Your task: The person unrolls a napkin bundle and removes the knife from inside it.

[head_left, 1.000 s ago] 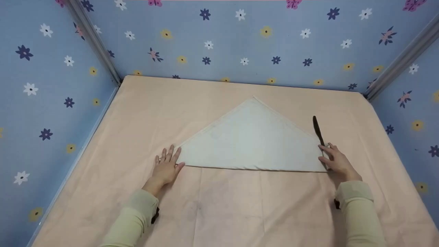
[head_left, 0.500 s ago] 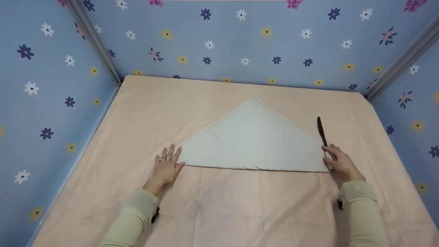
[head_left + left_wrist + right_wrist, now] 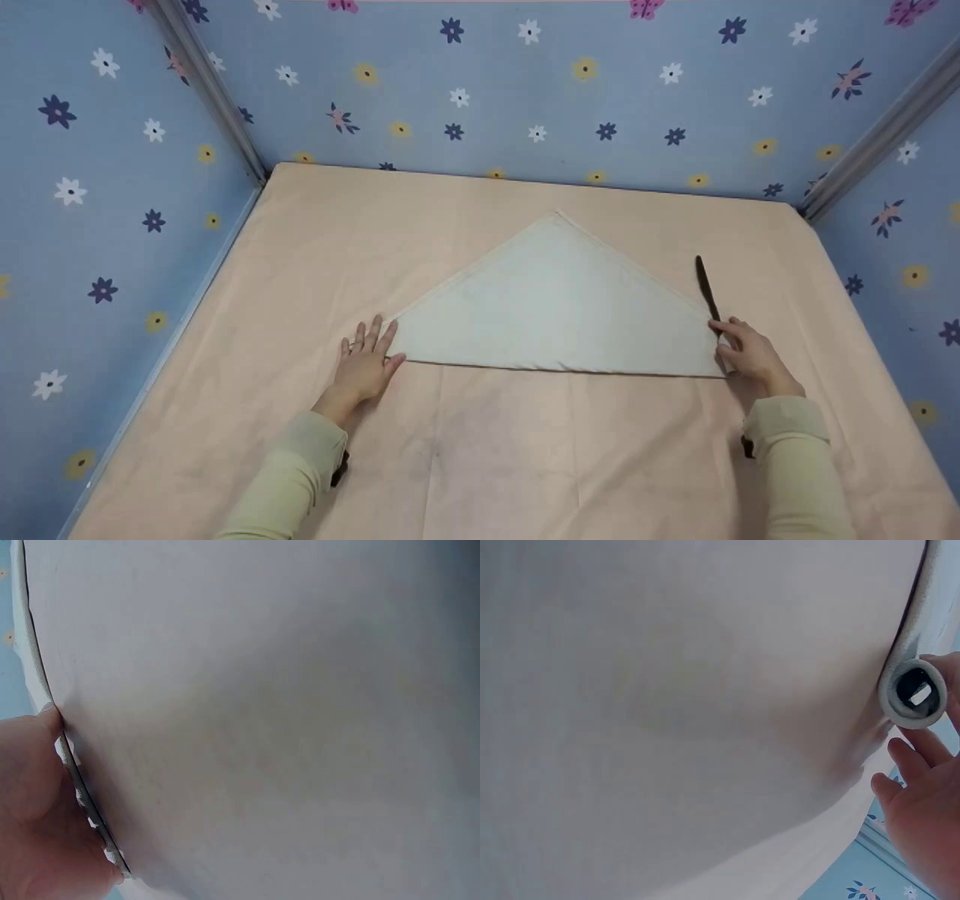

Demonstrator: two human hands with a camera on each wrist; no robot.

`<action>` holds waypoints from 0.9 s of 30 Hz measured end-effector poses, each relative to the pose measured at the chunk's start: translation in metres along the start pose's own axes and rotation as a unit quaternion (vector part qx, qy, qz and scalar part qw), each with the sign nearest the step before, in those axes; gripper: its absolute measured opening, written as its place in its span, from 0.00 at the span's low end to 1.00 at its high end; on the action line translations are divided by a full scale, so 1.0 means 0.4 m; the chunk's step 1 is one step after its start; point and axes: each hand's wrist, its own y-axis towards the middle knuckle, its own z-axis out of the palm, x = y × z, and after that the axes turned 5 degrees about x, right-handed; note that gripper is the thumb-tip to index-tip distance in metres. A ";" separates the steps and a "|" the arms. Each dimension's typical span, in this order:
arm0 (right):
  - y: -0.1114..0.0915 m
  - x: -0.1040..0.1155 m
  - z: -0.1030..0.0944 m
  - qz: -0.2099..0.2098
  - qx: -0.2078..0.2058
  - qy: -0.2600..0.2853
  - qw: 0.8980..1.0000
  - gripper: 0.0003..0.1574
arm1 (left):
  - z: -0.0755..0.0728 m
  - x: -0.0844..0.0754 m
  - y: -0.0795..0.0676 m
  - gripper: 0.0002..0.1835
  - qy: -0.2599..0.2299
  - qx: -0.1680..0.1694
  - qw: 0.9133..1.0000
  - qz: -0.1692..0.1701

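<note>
A pale cloth point(image 3: 555, 307), folded into a triangle, lies flat with its peak away from me. My left hand point(image 3: 362, 371) rests on its left corner, fingers spread, as the left wrist view also shows beside the cloth edge point(image 3: 36, 664). At the right corner, my right hand point(image 3: 750, 356) holds a slim dark knife point(image 3: 703, 281) together with the cloth curled round it. One end of the knife sticks out beyond the cloth's slanted edge. In the right wrist view, the cloth roll point(image 3: 889, 701) circles the knife's shiny end point(image 3: 919, 694), with fingers beside it.
A peach tablecloth point(image 3: 510, 457) covers the table. Blue flowered panels point(image 3: 495, 67) stand behind it and on both sides, joined by grey corner posts point(image 3: 217, 86).
My right hand has shifted slightly to the right, and the knife with it. My left hand has stayed in place on the cloth's left corner.
</note>
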 end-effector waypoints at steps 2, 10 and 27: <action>0.000 -0.001 0.000 0.008 -0.001 0.002 1.000 0.31 | -0.001 -0.001 -0.001 0.33 0.000 -0.001 1.000 0.000; -0.003 -0.009 0.001 0.018 -0.008 0.006 1.000 0.31 | -0.002 -0.003 0.000 0.33 -0.002 -0.001 1.000 -0.003; -0.019 -0.023 -0.003 0.018 -0.030 0.012 0.999 0.28 | -0.003 -0.002 0.001 0.33 0.000 0.008 1.000 -0.011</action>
